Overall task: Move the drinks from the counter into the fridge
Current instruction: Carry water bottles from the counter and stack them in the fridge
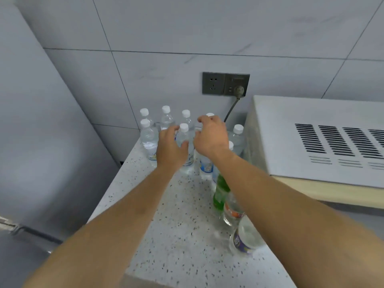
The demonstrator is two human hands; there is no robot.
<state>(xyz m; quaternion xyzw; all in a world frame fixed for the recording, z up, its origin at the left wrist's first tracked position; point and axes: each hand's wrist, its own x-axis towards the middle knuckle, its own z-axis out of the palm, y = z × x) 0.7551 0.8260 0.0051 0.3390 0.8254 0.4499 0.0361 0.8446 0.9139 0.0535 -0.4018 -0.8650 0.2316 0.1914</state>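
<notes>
Several clear water bottles with white caps stand at the back of the speckled counter (176,235). My left hand (170,149) wraps round the front water bottle (184,129), thumb across its body and fingers at its left side. My right hand (212,136) hovers with curled fingers over the bottles beside it; a white cap (210,114) peeks out behind its knuckles, and a blue-labelled bottle (206,165) stands under the wrist. Whether the right hand holds one is hidden. A green bottle (220,194), an orange-labelled bottle (231,212) and a purple-labelled bottle (244,240) line up under my right forearm.
The grey fridge (41,132) stands shut at the left, against the counter's edge. A white vented appliance (311,138) fills the right side of the counter. A wall socket (225,84) with a plugged cable sits above the bottles.
</notes>
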